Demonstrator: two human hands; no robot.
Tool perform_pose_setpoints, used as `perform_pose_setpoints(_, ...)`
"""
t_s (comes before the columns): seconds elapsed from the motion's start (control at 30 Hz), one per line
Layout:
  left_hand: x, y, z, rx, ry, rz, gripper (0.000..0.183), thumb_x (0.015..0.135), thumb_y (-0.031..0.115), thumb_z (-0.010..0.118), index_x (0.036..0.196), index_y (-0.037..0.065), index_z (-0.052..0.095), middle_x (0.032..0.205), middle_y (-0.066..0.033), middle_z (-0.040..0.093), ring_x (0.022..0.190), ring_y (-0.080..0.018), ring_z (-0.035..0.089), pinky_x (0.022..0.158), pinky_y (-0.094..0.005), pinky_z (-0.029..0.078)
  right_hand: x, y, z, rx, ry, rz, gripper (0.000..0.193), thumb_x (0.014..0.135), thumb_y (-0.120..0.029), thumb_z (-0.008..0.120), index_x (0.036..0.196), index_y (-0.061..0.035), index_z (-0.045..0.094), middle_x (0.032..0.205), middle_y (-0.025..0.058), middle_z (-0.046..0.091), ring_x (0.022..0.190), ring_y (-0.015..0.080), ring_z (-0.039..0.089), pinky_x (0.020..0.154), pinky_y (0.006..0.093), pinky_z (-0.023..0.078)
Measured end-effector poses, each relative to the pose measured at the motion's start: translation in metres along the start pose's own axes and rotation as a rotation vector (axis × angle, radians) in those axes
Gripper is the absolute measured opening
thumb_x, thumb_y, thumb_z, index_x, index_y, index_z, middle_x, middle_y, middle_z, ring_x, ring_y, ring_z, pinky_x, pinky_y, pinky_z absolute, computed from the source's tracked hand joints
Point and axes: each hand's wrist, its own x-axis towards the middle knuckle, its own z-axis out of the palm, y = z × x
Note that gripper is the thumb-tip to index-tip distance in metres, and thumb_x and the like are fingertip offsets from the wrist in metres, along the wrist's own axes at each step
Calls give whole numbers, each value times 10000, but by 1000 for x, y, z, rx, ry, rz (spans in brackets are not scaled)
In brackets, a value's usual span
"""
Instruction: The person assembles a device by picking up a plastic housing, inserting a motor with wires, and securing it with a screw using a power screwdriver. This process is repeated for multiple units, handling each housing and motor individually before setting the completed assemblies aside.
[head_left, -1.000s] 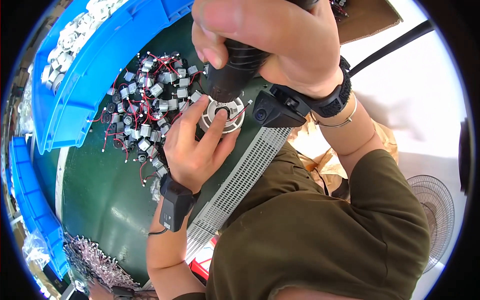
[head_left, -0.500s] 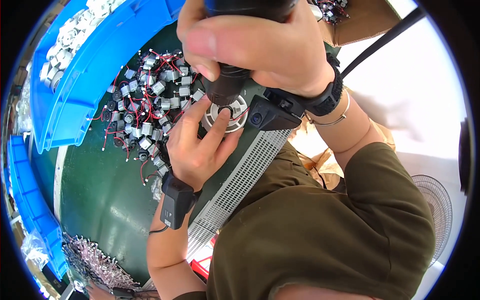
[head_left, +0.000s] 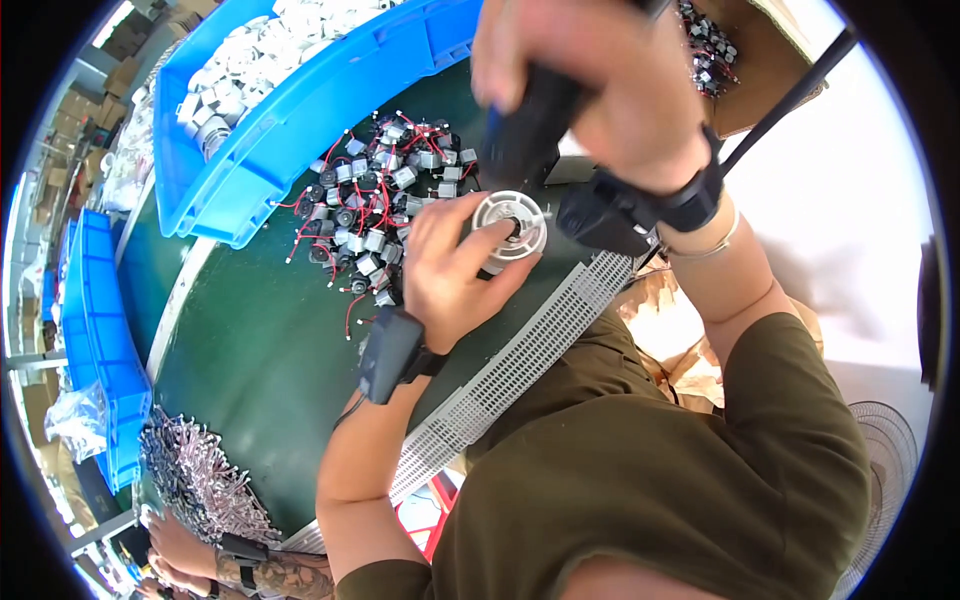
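Tool (head_left: 535, 125), black, thick-bodied and blurred, is clamped in the right hand (head_left: 610, 75) at the top centre; its long axis slants from upper right to lower left, and its lower end is pointed down toward a white round part (head_left: 541, 232). Whether the two touch cannot be told. The round part is held over the green table (head_left: 250, 370) by the left hand (head_left: 450, 270), whose thumb and fingers are closed around its rim, with one fingertip laid at the dark centre; its ringed face is turned up toward the camera. The view of its left side is blocked by these fingers, and the table behind is hidden by the right hand and tool. Just right of the rim, space is taken up by a black wrist device (head_left: 605, 215). To the left, small motors (head_left: 380, 210) with red wires are heaped, and beyond them a blue bin (head_left: 290, 140) is filled with white parts (head_left: 260, 60). The near table edge is lined by a white perforated strip (head_left: 510, 370). At lower left, thin leads (head_left: 205, 480) are piled near a co-worker's hand (head_left: 180, 545).
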Motion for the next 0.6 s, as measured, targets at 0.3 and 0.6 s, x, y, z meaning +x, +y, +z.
perform_pose_setpoints(0.3,-60,-83,-219,660,224,-723,244,762,162,714,948,16,653,954,-136,659,906,-231,625,814,-316,475,31,43,-25,-521,212,-791,305,830,54,581,1119,2,498,1008,64,572,926,125,544,838,292,447)
perform_pose_setpoints(0.6,-91,-98,-259,1165,315,-528,648,740,405,697,1156,-45,488,1159,-282,514,1040,-418,524,865,-455,454,6,111,1,-1192,-787,10,246,697,-1,637,925,2,545,955,200,533,898,387,533,770,401,445)
